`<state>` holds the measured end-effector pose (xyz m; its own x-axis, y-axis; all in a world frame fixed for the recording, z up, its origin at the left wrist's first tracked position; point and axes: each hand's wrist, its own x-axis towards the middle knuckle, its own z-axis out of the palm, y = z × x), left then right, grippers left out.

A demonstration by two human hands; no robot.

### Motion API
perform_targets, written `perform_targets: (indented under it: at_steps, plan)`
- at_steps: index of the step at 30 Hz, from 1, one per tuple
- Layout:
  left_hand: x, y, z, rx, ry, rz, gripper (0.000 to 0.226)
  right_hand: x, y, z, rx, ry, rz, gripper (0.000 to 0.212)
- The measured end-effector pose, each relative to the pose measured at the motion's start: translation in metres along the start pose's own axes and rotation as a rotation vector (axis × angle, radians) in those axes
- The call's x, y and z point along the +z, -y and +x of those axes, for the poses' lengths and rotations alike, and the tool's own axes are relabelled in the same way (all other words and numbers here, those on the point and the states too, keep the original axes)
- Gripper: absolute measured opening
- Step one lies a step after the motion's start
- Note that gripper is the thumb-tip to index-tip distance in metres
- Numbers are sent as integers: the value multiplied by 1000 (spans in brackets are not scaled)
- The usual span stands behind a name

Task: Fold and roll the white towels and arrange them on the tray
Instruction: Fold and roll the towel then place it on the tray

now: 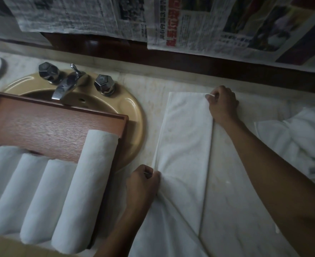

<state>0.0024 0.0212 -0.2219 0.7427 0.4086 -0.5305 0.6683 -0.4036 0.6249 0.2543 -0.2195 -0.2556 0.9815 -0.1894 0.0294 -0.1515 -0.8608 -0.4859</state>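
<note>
A white towel lies folded into a long strip on the marble counter, running from the back toward me. My right hand pinches its far right corner. My left hand grips its left edge nearer to me, where the cloth bunches into creases. To the left, a brown wooden tray sits across the sink and holds several rolled white towels side by side.
A tan sink with a chrome faucet and two knobs lies under the tray's far end. A heap of unfolded white towels sits at the right. Newspaper sheets hang on the wall behind the counter.
</note>
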Motion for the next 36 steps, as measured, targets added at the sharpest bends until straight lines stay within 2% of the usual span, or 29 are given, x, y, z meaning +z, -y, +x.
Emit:
perform_targets:
  at_steps: [3, 5, 7, 9, 10, 11, 13, 16, 18, 21, 25, 32, 34, 36]
  plan:
    - [1, -1, 0, -7, -8, 11, 13, 1, -2, -7, 4, -61, 6, 25]
    - [2, 0, -1, -8, -9, 20, 13, 5, 5, -20, -64, -105, -10, 35]
    - [2, -1, -1, -2, -10, 27, 13, 15, 21, -39, -299, -96, -49, 43]
    - [2, -1, -1, 8, -6, 38, 12, 32, 35, -59, -547, 58, -170, 51]
    - [2, -1, -1, 11, -1, 23, 13, 41, 38, -68, -599, 159, -229, 54]
    - [3, 0, 0, 19, 15, 11, 15, 48, 36, -73, -604, 230, -272, 55]
    - [4, 0, -2, 29, 92, -10, 22, 53, 31, -69, -566, 264, -292, 56]
    - [2, -6, -4, -92, 287, -350, 25, 52, 28, -56, -552, 238, -309, 55]
    - [1, -8, -2, -140, 294, -437, 20, 51, 27, -50, -561, 245, -311, 54]
    - [6, 5, 9, -47, 99, -206, 23, 51, 26, -48, -564, 245, -322, 53]
    - [12, 11, 12, -14, 41, -161, 24, 54, 25, -45, -567, 244, -321, 53]
    - [10, 8, 9, 25, 8, -81, 19, 41, 35, -76, -574, 174, -233, 53]
    - [9, 5, 7, 35, 13, -59, 19, 40, 31, -101, -624, 233, -220, 54]
    - [6, 2, 8, -13, 99, -69, 18, 43, 19, -111, -635, 260, -263, 54]
